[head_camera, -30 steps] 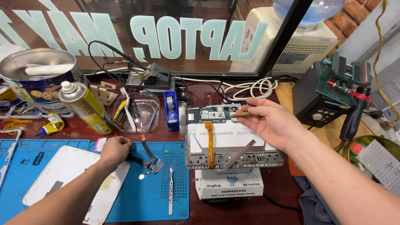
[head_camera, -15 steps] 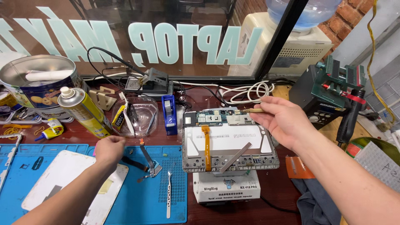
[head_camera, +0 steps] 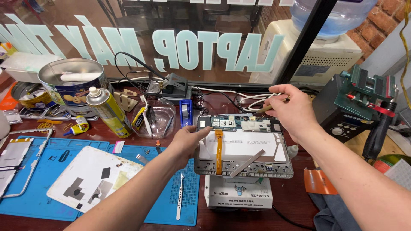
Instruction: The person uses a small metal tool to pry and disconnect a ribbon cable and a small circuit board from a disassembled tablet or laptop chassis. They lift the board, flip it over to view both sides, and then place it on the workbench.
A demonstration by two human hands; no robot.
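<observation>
An opened tablet (head_camera: 244, 147) lies face down on a white box, showing its circuit board at the top, a white battery and an orange ribbon cable (head_camera: 218, 147). My left hand (head_camera: 188, 141) grips the tablet's left edge. My right hand (head_camera: 291, 109) hovers over the tablet's top right corner, shut on a thin tool (head_camera: 267, 108) whose tip points at the circuit board. A grey strip (head_camera: 248, 162) lies diagonally on the battery.
A blue work mat (head_camera: 47, 169) holds a white back cover (head_camera: 92, 177), tweezers (head_camera: 180, 194) and a screen frame. Behind stand a yellow spray can (head_camera: 109, 111), a round tin (head_camera: 70, 83), a clear bowl (head_camera: 154, 117), cables and a green vise (head_camera: 364, 92).
My left hand left the tools on the blue mat and moved right onto the tablet's left edge. My right hand stayed over the top right corner with the tool.
</observation>
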